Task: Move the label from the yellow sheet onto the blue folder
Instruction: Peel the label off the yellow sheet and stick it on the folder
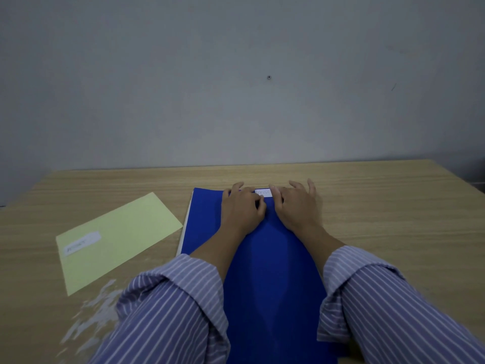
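Both hands pressed flat, side by side, on small white paper label (263, 192) at blue card folder's (265, 258) far edge.
Label's long axis ran left-right between left hand (242, 210) and right hand (296, 206); neither gripped it.

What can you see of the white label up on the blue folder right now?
The white label is a small, thin rectangle, apparently paper, lying flat on the blue folder near its far edge. Faint handwriting shows on it, too blurred to read. Only its middle is visible: the left hand covers its left end, and the right hand presses fingers along its right end. It looks stuck down, though the corners are hidden.
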